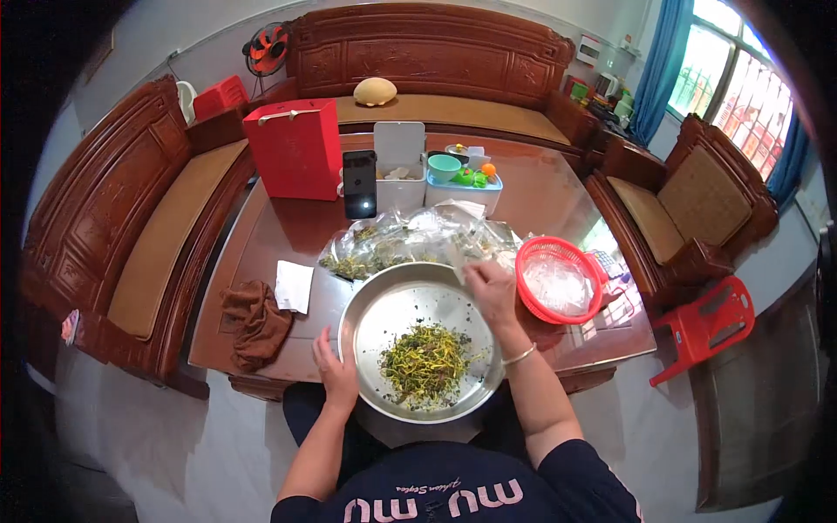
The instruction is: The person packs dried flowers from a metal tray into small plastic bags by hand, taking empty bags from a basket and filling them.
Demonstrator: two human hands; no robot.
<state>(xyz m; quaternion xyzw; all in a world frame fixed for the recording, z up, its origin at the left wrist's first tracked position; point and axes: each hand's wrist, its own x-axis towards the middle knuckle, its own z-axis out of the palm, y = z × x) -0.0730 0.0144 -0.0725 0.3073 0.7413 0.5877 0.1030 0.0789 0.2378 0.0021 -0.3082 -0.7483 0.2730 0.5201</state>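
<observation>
A wide round metal pan rests at the table's front edge, partly over my lap. In its middle lies a loose heap of dried yellow-green and dark plant strands, with small dark bits scattered around it. My left hand is at the pan's left rim, fingers stretched upward beside it and apparently holding nothing. Above the pan's upper right rim, my right hand pinches a small clear plastic bag, whose contents I cannot make out. Behind the pan are clear plastic bags, some with similar plant matter inside.
A red basket of clear plastic bags stands right of my right hand. Left are a brown cloth and white paper. Behind stand a red gift bag, a phone and a box of small items.
</observation>
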